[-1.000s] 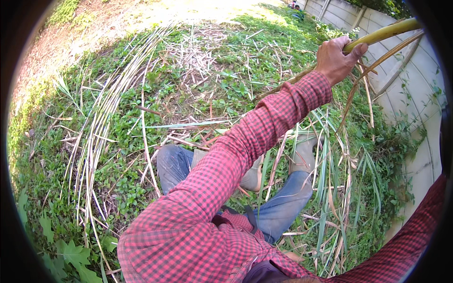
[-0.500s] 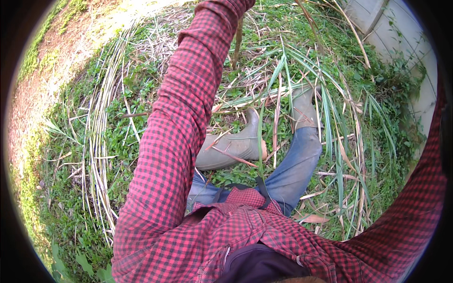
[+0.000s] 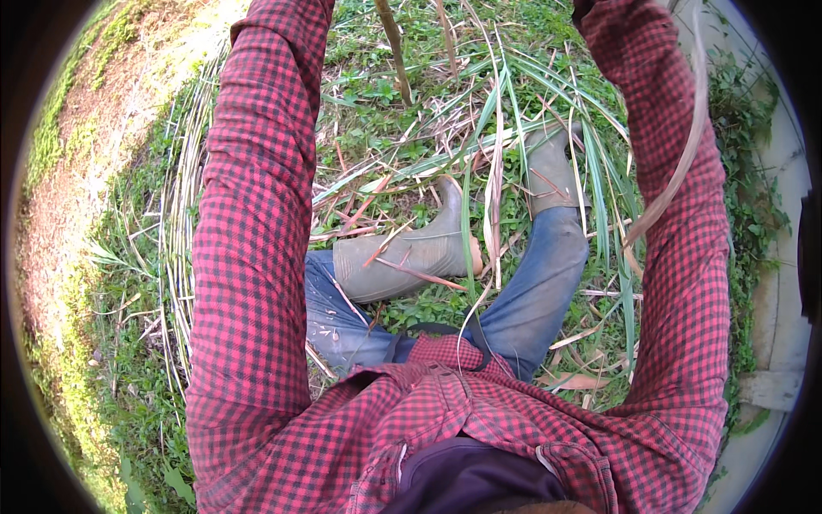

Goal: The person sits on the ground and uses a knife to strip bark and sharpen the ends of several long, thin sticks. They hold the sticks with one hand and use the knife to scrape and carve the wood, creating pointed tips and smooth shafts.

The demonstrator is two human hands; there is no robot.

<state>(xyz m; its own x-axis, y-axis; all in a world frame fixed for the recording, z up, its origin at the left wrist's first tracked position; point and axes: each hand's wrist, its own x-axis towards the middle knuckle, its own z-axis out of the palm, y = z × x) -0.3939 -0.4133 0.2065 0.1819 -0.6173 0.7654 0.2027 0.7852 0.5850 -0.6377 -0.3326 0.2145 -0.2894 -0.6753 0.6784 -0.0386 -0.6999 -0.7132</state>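
Both my arms reach up and away from me in red-and-black checked sleeves. The left sleeve point(image 3: 248, 223) and the right sleeve point(image 3: 685, 283) run past the top edge, so neither hand shows. A thin brown stalk point(image 3: 394, 47) stands upright between the arms at the top. Beside the right sleeve a dry curved cane leaf point(image 3: 681, 163) hangs down. Below are my legs in blue jeans point(image 3: 539, 291) and grey rubber boots, the left boot point(image 3: 411, 253) lying sideways and the right boot point(image 3: 548, 171) among long green leaves.
Cut cane stalks point(image 3: 175, 231) lie in a bundle on the grass at the left, with bare earth point(image 3: 68, 171) beyond them. A pale concrete wall point(image 3: 783, 257) runs along the right edge. Loose green and dry leaves cover the ground around my feet.
A second ago my left hand gripped a yellow-green cane at the upper right. The view has tipped down since, my left hand has left the picture, and my right arm has risen into it.
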